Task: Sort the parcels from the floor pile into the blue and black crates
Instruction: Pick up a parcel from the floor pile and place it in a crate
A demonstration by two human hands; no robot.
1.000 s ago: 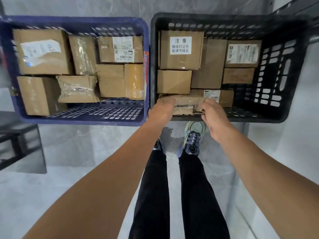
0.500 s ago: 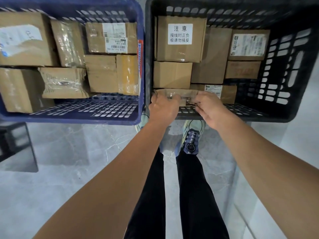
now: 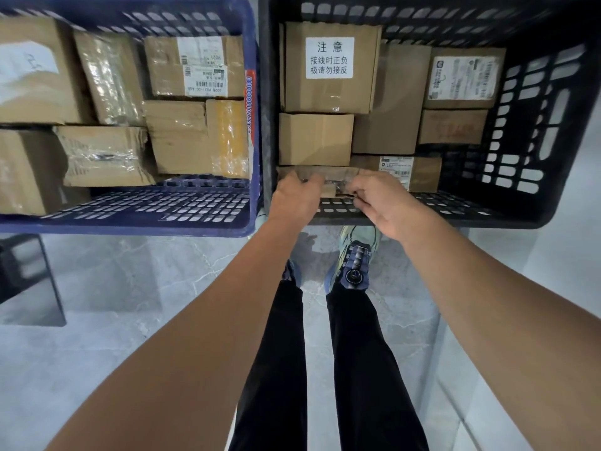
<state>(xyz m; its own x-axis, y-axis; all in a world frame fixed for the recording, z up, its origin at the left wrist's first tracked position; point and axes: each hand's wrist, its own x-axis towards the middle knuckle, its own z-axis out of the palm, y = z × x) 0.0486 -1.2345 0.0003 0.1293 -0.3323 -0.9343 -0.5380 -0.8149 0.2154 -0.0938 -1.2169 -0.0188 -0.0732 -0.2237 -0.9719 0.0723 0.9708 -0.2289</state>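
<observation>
Now | my left hand point(image 3: 294, 195) and right hand point(image 3: 380, 203) grip flat parcel point(image 3: 338, 174), half hidden | black crate point(image 3: 487, 219), 7 o'clock corner

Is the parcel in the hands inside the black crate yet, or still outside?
Inside. The parcel sits past the near rim of the black crate, beside other boxes, gripped by the left hand and right hand.

We have a single view, a wide-angle camera on the head, facing forward and steeply down, close above the blue crate point(image 3: 130, 226) and black crate point(image 3: 455, 219).
</observation>
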